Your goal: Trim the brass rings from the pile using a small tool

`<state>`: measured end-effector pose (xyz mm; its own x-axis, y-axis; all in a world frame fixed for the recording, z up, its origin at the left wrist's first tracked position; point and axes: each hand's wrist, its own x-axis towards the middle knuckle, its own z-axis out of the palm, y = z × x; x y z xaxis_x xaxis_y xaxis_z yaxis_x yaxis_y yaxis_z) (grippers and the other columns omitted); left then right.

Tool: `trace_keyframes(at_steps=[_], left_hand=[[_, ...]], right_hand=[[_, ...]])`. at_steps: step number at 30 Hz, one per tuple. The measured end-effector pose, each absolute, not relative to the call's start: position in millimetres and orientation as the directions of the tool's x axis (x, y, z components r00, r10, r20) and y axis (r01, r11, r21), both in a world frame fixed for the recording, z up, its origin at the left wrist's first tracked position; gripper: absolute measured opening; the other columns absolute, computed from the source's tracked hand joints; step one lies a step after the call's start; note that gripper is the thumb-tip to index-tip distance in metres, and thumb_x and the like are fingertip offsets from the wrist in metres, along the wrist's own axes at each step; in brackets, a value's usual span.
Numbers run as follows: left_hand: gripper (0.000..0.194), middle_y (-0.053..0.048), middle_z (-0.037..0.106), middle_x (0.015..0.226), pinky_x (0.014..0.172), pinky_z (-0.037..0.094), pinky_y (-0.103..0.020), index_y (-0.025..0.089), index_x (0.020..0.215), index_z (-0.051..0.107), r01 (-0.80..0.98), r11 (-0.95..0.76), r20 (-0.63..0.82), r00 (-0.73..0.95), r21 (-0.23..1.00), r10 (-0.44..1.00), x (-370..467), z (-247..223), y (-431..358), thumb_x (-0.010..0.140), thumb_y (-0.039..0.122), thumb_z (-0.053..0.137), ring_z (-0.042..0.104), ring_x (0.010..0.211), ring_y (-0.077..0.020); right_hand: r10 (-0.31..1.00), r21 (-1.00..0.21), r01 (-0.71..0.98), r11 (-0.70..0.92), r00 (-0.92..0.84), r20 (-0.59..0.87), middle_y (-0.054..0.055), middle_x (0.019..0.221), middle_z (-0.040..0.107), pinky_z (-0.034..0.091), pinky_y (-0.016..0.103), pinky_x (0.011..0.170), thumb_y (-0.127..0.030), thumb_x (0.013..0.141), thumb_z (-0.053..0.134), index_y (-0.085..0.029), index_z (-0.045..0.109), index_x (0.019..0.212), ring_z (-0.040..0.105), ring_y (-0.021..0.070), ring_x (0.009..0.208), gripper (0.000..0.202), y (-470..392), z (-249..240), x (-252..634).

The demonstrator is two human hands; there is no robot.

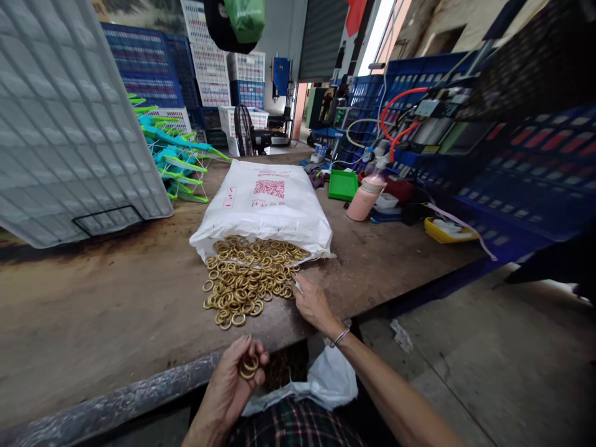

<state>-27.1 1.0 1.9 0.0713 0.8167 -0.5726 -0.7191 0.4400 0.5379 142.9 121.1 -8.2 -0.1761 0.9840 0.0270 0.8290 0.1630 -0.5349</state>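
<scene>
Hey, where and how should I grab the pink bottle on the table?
Probably wrap your right hand around the body of the pink bottle from the near side: it stands upright, looks round, with the green tray behind-left and clutter to its right.

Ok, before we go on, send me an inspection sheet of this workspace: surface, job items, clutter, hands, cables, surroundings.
Surface: brown table, dark stains at left.
Job items: gold-coloured rings heaped in and before the mouth of a white sack; white bag below the table edge.
Clutter: pink bottle and green tray, right of the sack.
Hands: left hand holds a few rings; right hand at the heap's right edge, grip unclear.
Cables: orange tubing loops at upper right.
Surroundings: stacked crates, black fan.
</scene>
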Motion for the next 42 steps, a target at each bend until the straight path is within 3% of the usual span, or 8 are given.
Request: trace_keyframes(at_steps=[5,9,13,20,24,28,33,42], left_hand=[[0.041,0.007,0.049,0.054,0.035,0.027,-0.015,0.019,0.082,0.052,-0.538,0.326,-0.440,-0.094,0.777,0.893,-22,-1,8,0.061,0.047,0.074,0.042,0.043,-0.0061],[0.048,0.007,0.049,0.056,0.036,0.027,-0.015,0.019,0.098,0.052,-0.376,0.284,-0.368,-0.171,0.882,0.914,-24,-4,12,0.067,0.052,0.067,0.041,0.040,-0.0057],[0.041,0.007,0.047,0.054,0.037,0.027,-0.016,0.017,0.089,0.057,-0.289,0.272,-0.332,-0.186,0.918,0.925,-26,-6,10,0.071,0.053,0.062,0.038,0.040,-0.0051],[0.022,0.003,0.055,0.059,0.053,0.038,-0.021,0.017,0.074,0.062,0.031,0.104,-0.091,-0.280,0.994,0.956,-28,-9,3,0.078,0.038,0.057,0.045,0.052,-0.0099],[0.018,-0.001,0.062,0.067,0.065,0.042,-0.024,0.018,0.077,0.063,0.131,0.037,-0.005,-0.240,0.991,0.971,-29,-10,1,0.082,0.031,0.052,0.053,0.064,-0.0132],[0.020,0.001,0.059,0.065,0.059,0.041,-0.022,0.017,0.077,0.061,0.026,0.103,-0.095,-0.221,0.994,0.971,-29,-13,1,0.082,0.036,0.054,0.051,0.059,-0.0108],[0.032,0.006,0.048,0.056,0.039,0.025,-0.017,0.018,0.074,0.053,-0.253,0.309,-0.336,-0.071,0.917,0.939,-29,-17,0,0.080,0.049,0.054,0.035,0.041,-0.0048],[0.033,0.006,0.049,0.059,0.037,0.023,-0.015,0.017,0.077,0.052,-0.398,0.300,-0.345,-0.045,0.867,0.937,-28,-11,-1,0.075,0.048,0.061,0.034,0.041,-0.0031]], right_hand=[[0.941,-0.924,0.354,0.146,-0.337,0.020,-0.004,0.061,0.049,0.036,0.021,0.057,-0.034,0.087,0.038,-0.020,0.049,0.074,0.045,0.0108,0.058,0.022,98,-1,133],[0.839,-0.988,0.134,-0.074,-0.527,-0.135,-0.006,0.057,0.044,0.031,0.019,0.048,-0.037,0.084,0.043,-0.020,0.047,0.074,0.036,0.0077,0.048,0.021,75,10,118],[0.784,-0.978,0.043,-0.205,-0.590,-0.191,-0.007,0.054,0.042,0.027,0.019,0.044,-0.037,0.082,0.045,-0.020,0.046,0.072,0.031,0.0062,0.044,0.020,65,12,107],[0.813,-0.976,0.193,-0.098,-0.550,-0.190,-0.005,0.055,0.045,0.029,0.020,0.048,-0.045,0.086,0.042,-0.019,0.045,0.065,0.036,0.0074,0.049,0.034,64,3,100],[0.842,-0.952,0.301,-0.051,-0.500,-0.203,-0.006,0.054,0.044,0.030,0.021,0.051,-0.034,0.083,0.043,-0.019,0.044,0.063,0.038,0.0083,0.051,0.025,65,8,96],[0.856,-0.933,0.358,-0.020,-0.477,-0.202,-0.006,0.054,0.043,0.029,0.022,0.051,-0.027,0.080,0.043,-0.019,0.042,0.062,0.038,0.0087,0.051,0.020,66,8,94],[0.872,-0.926,0.369,0.085,-0.477,-0.109,-0.006,0.058,0.043,0.029,0.022,0.054,-0.027,0.081,0.043,-0.019,0.042,0.064,0.039,0.0098,0.056,0.019,65,5,93],[0.881,-0.901,0.405,0.158,-0.470,-0.056,-0.003,0.062,0.050,0.032,0.022,0.057,-0.022,0.084,0.038,-0.018,0.050,0.071,0.044,0.0108,0.058,0.017,65,-3,98]])
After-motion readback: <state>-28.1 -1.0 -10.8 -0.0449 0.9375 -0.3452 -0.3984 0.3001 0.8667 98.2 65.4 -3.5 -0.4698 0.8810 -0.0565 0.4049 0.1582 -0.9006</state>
